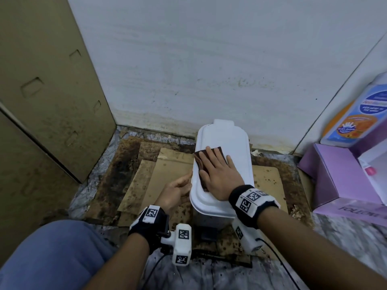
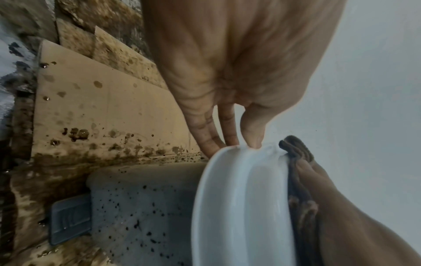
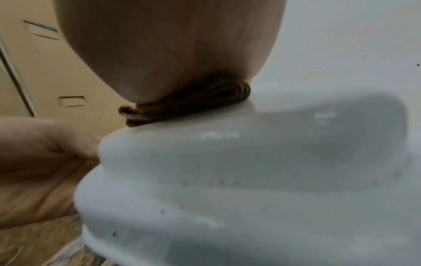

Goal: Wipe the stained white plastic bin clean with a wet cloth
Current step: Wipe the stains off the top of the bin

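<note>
Concealed, cropped and illegible items.
The cloth [image 1: 200,162] is mostly covered by the right hand [image 1: 219,176]. The bin [image 1: 213,219] walls are largely hidden beneath its lid [image 1: 225,141] in the head view. The left hand [image 1: 178,191] fingertips pass behind the lid rim. The bottle [image 1: 356,122] and purple box [image 1: 328,176] are cropped at the right edge, with the label print unreadable. The right wrist view is blurred.

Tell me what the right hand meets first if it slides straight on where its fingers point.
Only bare bin lid lies ahead of the right hand; beyond it, probably the white wall, depth unclear.
</note>
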`<state>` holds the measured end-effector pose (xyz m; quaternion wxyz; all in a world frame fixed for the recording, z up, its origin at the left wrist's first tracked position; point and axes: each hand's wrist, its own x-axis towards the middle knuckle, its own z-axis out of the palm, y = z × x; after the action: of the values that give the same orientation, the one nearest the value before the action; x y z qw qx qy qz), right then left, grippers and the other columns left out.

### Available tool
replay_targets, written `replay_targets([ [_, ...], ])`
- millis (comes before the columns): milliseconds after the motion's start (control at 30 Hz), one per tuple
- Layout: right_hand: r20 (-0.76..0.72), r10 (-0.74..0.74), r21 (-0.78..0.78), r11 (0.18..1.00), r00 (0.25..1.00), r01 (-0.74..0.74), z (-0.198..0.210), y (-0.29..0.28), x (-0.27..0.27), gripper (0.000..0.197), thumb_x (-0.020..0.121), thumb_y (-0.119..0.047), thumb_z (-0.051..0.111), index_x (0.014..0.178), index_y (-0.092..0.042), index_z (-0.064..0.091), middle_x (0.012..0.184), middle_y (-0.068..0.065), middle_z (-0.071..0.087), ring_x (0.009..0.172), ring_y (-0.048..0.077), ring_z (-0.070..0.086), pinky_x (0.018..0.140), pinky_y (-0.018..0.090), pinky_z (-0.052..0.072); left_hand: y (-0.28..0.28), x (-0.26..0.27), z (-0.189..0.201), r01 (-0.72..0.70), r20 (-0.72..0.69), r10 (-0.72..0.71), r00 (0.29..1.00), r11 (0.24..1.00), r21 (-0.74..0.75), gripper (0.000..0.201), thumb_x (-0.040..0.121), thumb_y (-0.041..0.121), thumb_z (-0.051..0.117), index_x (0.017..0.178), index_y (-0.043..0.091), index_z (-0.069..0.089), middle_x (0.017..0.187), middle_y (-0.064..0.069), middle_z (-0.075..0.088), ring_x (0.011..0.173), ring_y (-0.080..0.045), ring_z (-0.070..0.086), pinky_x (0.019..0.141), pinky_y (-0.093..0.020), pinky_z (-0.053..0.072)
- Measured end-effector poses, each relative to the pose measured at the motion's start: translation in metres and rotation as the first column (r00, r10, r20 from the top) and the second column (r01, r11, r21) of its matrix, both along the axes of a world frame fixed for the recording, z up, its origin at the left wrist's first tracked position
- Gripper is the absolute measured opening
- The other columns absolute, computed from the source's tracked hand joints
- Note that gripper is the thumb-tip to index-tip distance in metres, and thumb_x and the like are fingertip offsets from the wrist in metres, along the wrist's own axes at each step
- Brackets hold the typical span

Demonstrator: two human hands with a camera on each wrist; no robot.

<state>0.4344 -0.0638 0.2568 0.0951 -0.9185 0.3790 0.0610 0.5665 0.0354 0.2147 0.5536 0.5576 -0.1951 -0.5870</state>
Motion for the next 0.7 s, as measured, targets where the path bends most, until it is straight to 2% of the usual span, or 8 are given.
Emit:
replay_targets([
  [67,0.000,0.008,0.017,1.000,1.000,-0.008,0.001,0.002,-0.003,0.058,0.101,-0.043,0.012,0.153,-0.025,-0.006,0.161,-0.001,-0.014,0.148,0.020,-0.014,0.120,0.043,-0.003,0.000,0.000,-0.003,-0.013,-0.007,0.013,1.000,1.000,0.012,0.040,0.098,0.001,0.052,0.136,0.013,0.058,0.128,-0.010,0.067,0.105,-0.025,0.066,0.073,-0.024,0.056],
  [133,0.026,0.054,0.003,0.999,0.998,-0.054,0.001,0.021,-0.015,0.064,0.093,-0.047,0.001,0.153,-0.025,-0.006,0.161,0.000,-0.015,0.147,0.022,-0.017,0.120,0.043,-0.003,-0.001,-0.001,-0.005,-0.044,-0.023,0.044,0.999,0.999,0.027,0.037,0.097,0.003,0.054,0.132,0.013,0.061,0.124,-0.011,0.069,0.105,-0.027,0.067,0.079,-0.030,0.057],
  [200,0.064,0.096,0.015,0.995,0.993,-0.097,-0.001,0.046,-0.030,0.069,0.087,-0.048,-0.005,0.153,-0.028,-0.007,0.160,-0.002,-0.018,0.146,0.019,-0.022,0.118,0.038,-0.010,-0.003,-0.003,-0.007,-0.078,-0.040,0.079,0.996,0.997,0.025,0.035,0.097,0.004,0.055,0.129,0.015,0.063,0.124,-0.012,0.068,0.104,-0.028,0.067,0.083,-0.033,0.056],
  [300,0.063,0.094,-0.011,0.996,0.994,-0.093,-0.005,0.064,-0.038,0.063,0.092,-0.046,-0.001,0.152,-0.030,-0.010,0.159,-0.005,-0.023,0.144,0.015,-0.027,0.116,0.036,-0.013,-0.003,-0.006,-0.008,-0.088,-0.089,0.088,0.992,0.996,0.001,0.035,0.098,0.005,0.053,0.131,0.014,0.060,0.123,-0.011,0.068,0.098,-0.021,0.069,0.073,-0.025,0.057],
  [400,0.066,0.057,-0.051,0.997,0.996,-0.054,-0.008,0.054,-0.025,0.065,0.091,-0.048,-0.003,0.153,-0.030,-0.005,0.160,-0.004,-0.017,0.146,0.017,-0.022,0.120,0.040,-0.006,-0.003,-0.009,-0.007,-0.088,-0.125,0.083,0.989,0.996,-0.029,0.033,0.099,0.007,0.052,0.131,0.013,0.059,0.121,-0.008,0.070,0.098,-0.017,0.070,0.075,-0.025,0.059],
  [533,0.048,-0.016,-0.014,1.000,0.999,0.017,-0.006,0.025,-0.005,0.074,0.083,-0.052,-0.010,0.153,-0.030,-0.004,0.161,-0.003,-0.016,0.147,0.019,-0.017,0.120,0.043,-0.003,-0.002,-0.008,-0.007,-0.079,-0.117,0.076,0.990,0.997,-0.018,0.029,0.099,0.008,0.053,0.123,0.022,0.059,0.115,-0.003,0.070,0.102,-0.020,0.068,0.083,-0.028,0.056],
  [633,0.031,-0.025,0.028,0.999,0.999,0.024,-0.002,0.018,-0.001,0.068,0.088,-0.049,0.002,0.153,-0.029,-0.004,0.161,-0.001,-0.016,0.147,0.021,-0.016,0.120,0.046,-0.001,-0.002,-0.005,-0.009,-0.074,-0.110,0.075,0.991,0.997,0.012,0.027,0.097,0.009,0.055,0.119,0.022,0.062,0.118,-0.005,0.071,0.102,-0.023,0.068,0.081,-0.030,0.055],
  [700,0.068,-0.021,0.068,0.998,0.997,0.016,-0.001,0.030,-0.007,0.068,0.087,-0.049,0.001,0.153,-0.031,-0.003,0.160,-0.002,-0.017,0.147,0.021,-0.019,0.120,0.046,-0.003,-0.003,-0.004,-0.010,-0.074,-0.123,0.076,0.989,0.997,0.019,0.031,0.095,0.009,0.058,0.124,0.020,0.063,0.121,-0.007,0.070,0.108,-0.026,0.067,0.085,-0.034,0.053],
])
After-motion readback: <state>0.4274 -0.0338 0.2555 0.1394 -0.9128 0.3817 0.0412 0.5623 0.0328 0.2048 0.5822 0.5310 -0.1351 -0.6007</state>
